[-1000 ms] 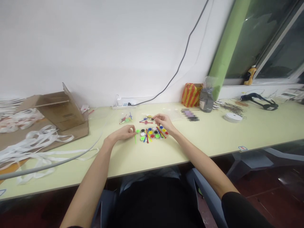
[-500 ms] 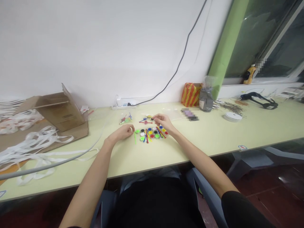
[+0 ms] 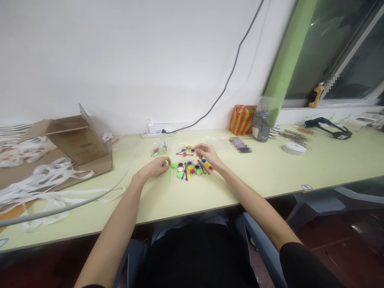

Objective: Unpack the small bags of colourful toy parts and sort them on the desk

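Observation:
My left hand (image 3: 156, 166) is at the left end of a cluster of small coloured discs, its fingers curled together. A thin green plastic stick (image 3: 171, 174) and a green disc (image 3: 174, 165) are right by its fingertips; whether anything is between them I cannot make out. Behind the cluster, my right hand (image 3: 207, 154) pinches a thin black pointer (image 3: 189, 149) over a loose pile of pointers. In that pile a red pointer (image 3: 184, 154) shows. Several red, blue and yellow pointers lie across the discs, among them a red pointer (image 3: 186, 171).
A clear bag of pointers (image 3: 160, 149) lies behind my left hand. Further left are a cardboard box (image 3: 76, 140) and tangled white ribbon (image 3: 39, 188). A grey cable (image 3: 75, 207) crosses the table's left side. To the right are a striped bag (image 3: 241, 120) and white roll (image 3: 294, 148).
Both hands stay almost where they were, and the discs and pointers keep their places. The whole view has shifted very slightly.

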### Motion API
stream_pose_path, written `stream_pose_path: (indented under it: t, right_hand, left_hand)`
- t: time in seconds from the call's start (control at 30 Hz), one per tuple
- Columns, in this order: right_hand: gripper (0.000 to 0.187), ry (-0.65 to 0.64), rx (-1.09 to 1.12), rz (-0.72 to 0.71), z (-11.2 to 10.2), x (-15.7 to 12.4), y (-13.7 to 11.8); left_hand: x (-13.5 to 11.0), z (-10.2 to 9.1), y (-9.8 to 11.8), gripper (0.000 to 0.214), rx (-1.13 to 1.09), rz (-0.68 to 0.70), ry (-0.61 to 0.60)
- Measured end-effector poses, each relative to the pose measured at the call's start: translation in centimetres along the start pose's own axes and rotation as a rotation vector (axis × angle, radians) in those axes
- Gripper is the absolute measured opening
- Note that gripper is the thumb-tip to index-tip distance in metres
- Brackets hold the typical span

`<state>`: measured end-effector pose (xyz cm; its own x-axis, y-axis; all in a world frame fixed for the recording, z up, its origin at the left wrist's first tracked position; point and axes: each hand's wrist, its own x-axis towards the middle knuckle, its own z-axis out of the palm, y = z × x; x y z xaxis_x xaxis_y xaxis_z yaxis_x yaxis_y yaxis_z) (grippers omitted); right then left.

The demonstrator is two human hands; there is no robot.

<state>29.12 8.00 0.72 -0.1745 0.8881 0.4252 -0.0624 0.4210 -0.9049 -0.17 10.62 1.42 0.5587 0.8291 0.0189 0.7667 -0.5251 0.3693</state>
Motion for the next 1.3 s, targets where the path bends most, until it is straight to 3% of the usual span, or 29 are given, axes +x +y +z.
stream_pose_path:
  t: [0.27,0.53,1.07,1.2,1.3]
  right_hand:
    - [0.028,0.005,-0.020,0.026,0.0,0.0,-0.3]
    - [0.026,0.009,-0.010,0.009,0.1,-0.1,-0.4]
    - [0.026,0.013,-0.029,0.022,0.1,-0.1,-0.4]
    - [0.026,0.017,-0.085,-0.005,-0.1,0.1,0.0]
    - [0.023,0.044,-0.247,-0.042,-0.3,0.9,0.6]
  left_hand:
    - [-0.2,-0.2,0.6,0.025,-0.044,-0.043,-0.014]
    - [-0.4,-0.3,0.4,0.019,-0.102,-0.048,-0.120]
    - [-0.7,-0.5,1.0,0.016,-0.085,-0.031,-0.092]
    - [-0.7,-0.5,1.0,0.016,-0.088,-0.050,-0.088]
    - [-0.7,-0.4,1.1,0.021,-0.078,-0.065,-0.069]
